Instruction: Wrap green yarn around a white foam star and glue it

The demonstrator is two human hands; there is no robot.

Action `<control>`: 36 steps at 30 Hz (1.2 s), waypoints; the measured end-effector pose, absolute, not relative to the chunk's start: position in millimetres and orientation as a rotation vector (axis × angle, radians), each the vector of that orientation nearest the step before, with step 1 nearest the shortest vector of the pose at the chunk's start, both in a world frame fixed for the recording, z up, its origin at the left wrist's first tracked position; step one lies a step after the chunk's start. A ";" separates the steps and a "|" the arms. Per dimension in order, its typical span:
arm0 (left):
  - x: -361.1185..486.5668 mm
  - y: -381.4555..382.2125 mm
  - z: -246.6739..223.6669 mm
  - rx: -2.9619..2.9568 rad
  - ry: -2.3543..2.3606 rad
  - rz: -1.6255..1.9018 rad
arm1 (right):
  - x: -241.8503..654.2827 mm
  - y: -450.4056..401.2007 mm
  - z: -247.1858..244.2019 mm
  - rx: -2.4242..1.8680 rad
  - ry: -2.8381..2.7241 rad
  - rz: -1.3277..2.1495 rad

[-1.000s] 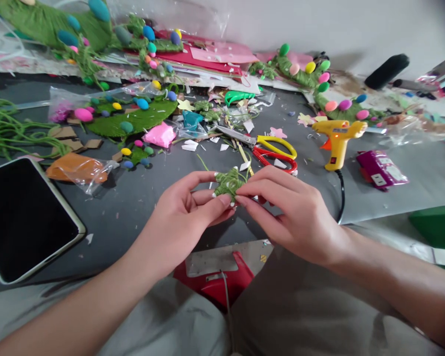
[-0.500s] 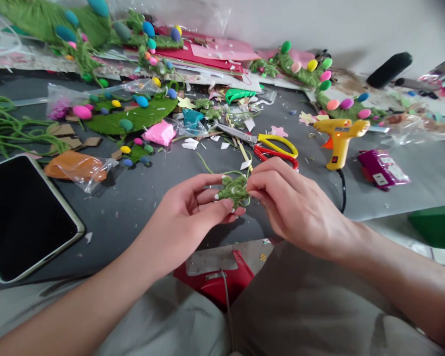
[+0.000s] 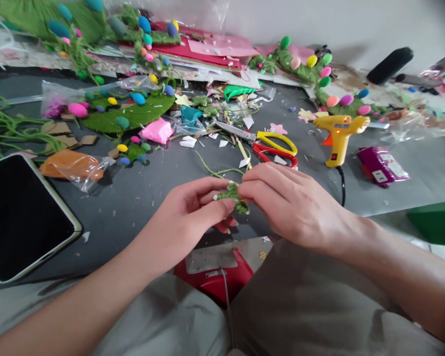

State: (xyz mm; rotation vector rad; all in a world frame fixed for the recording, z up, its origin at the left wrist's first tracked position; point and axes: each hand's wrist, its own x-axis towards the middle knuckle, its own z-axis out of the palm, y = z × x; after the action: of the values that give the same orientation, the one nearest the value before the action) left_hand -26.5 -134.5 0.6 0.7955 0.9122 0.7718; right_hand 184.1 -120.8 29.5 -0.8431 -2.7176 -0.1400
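A small star wrapped in green yarn (image 3: 241, 205), with white tips showing, sits between my two hands above the table's near edge. My left hand (image 3: 187, 215) grips it from the left, thumb on top and fingers underneath. From the right, my right hand (image 3: 287, 200) is pinched at the star's edge and covers part of it. A loose strand of green yarn (image 3: 217, 173) curves over the table to the pinching fingertips, where its end is hidden. Just beyond lie scissors (image 3: 276, 143) with one yellow and one red handle loop.
A yellow glue gun (image 3: 337, 138) with a glowing light stands right, beside a purple packet (image 3: 382, 165). At left lie a tablet-like device (image 3: 25, 217) and an orange clay bag (image 3: 72, 165). Paper scraps, a pink packet (image 3: 156, 130) and green decorations with coloured eggs fill the back.
The star has turned in my fingers and shows less of its face. My right hand has shifted slightly left, over the star's right side.
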 end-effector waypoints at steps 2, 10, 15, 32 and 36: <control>-26.9 -134.6 0.5 0.808 0.935 0.780 | 184.3 -120.0 32.1 -0.831 -2.760 -0.130; -23.8 -133.7 2.3 0.857 0.968 0.787 | 185.4 -120.1 34.1 -0.827 -2.766 -0.134; -22.0 -133.3 6.1 0.868 1.001 0.777 | 185.3 -121.2 29.8 -0.887 -2.638 -0.014; -23.6 -134.1 -2.0 0.831 1.075 0.948 | 175.2 -133.1 27.2 -1.175 -2.178 0.460; -23.3 -133.8 -2.4 0.835 1.074 0.974 | 174.4 -132.8 28.4 -1.205 -2.145 0.507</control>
State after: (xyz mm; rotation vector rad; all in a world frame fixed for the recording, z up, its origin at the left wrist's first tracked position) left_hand -23.3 -133.8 -2.4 0.8355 1.0736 0.9745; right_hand 174.4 -132.8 28.4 -1.2049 -2.1445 0.5071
